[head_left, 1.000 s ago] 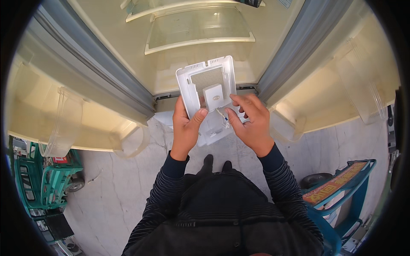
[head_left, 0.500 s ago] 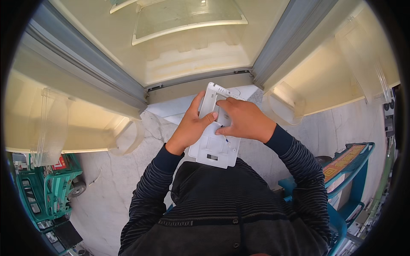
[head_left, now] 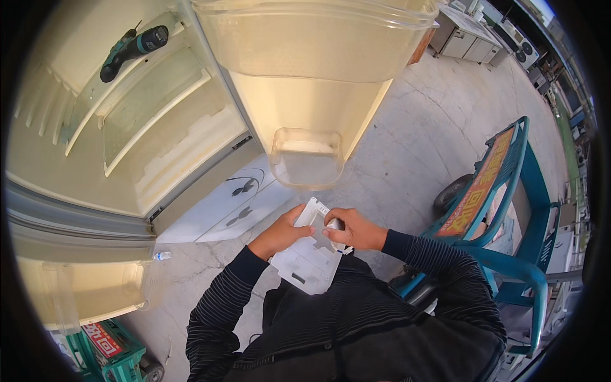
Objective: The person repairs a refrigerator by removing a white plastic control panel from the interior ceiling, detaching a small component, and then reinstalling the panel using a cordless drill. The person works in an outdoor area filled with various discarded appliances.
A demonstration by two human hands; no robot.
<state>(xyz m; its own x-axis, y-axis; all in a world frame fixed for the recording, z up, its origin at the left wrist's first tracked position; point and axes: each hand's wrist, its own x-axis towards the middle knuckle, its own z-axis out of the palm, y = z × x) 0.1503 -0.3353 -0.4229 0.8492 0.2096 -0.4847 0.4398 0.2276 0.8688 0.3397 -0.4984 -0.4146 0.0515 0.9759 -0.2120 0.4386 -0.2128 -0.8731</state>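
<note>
The person's left hand point(head_left: 280, 233) has its grip clasped on the left side of a white plastic cover point(head_left: 307, 264), held close in front of their body. The right hand point(head_left: 359, 230) curls its grip at the cover's right edge; I can't tell whether it's clenched. A drill point(head_left: 135, 51) lies inside the open fridge point(head_left: 197, 188).

fridge shelf point(head_left: 84, 105): power drill point(head_left: 135, 53) lying on it | floor point(head_left: 401, 146): grey, cracked; teal vehicle point(head_left: 515, 266) right, green vehicle point(head_left: 121, 358) lower left
</note>
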